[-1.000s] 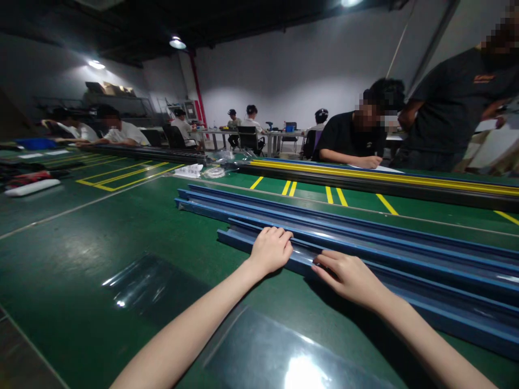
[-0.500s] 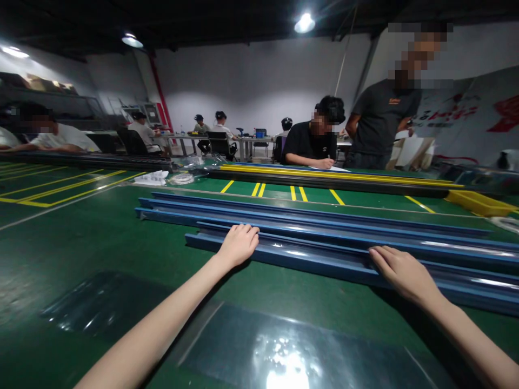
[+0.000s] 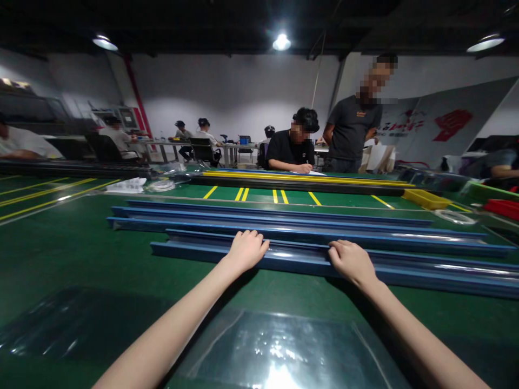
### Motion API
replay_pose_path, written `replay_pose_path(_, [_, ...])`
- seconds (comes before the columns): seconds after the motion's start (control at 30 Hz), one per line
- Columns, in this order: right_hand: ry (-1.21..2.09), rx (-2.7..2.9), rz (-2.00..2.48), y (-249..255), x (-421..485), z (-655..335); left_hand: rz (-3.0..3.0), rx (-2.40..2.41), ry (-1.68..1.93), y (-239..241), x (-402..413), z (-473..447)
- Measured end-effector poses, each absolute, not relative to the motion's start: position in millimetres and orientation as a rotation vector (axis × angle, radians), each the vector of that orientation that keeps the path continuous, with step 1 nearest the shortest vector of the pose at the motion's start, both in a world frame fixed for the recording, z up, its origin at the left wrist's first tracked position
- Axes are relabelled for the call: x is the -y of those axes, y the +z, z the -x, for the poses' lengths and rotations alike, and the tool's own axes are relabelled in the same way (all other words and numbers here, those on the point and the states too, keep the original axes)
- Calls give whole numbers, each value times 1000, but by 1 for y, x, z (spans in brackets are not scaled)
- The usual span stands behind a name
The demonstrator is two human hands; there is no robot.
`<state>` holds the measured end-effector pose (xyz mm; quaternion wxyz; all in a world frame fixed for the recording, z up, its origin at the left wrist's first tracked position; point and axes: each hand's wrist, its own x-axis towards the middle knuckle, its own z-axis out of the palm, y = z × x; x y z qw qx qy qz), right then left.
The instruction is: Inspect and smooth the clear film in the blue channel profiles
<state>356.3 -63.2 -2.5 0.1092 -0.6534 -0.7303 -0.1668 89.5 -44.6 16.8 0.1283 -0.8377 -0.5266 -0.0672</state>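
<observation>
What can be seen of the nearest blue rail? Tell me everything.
The nearest blue rail is a long, glossy blue channel, seemingly plastic or painted metal. It lies flat on the green table, running from left of centre out past the right edge, closest of several parallel rails. The left hand and right hand both rest on it, fingers curled over its top.

A factory workshop — a broad green work surface marked with yellow lines, long blue metal rails laid across it, seated workers at distant tables under round ceiling lamps.
</observation>
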Motion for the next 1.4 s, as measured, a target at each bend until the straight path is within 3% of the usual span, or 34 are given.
replay_pose_path(0.27, [-388, 2201, 1856, 4, 77, -303, 2485, 1427, -251, 14, 68, -126])
replay_pose_path(0.53, [-336, 2412, 1646, 9, 87, -273, 2371, 1533, -352, 0, 70, -104])
replay_pose_path(0.67, [-317, 2523, 1519, 12, 89, -291, 2354, 1523, -345, 2, 68, -87])
replay_pose_path(1.03, [-530, 2191, 1756, -5, 90, -418, 2268, 1530, -275, 0, 53, -20])
replay_pose_path(1.4, [-569, 2129, 1748, -11, 66, -418, 2133, 1282, -501, -5, 33, -3])
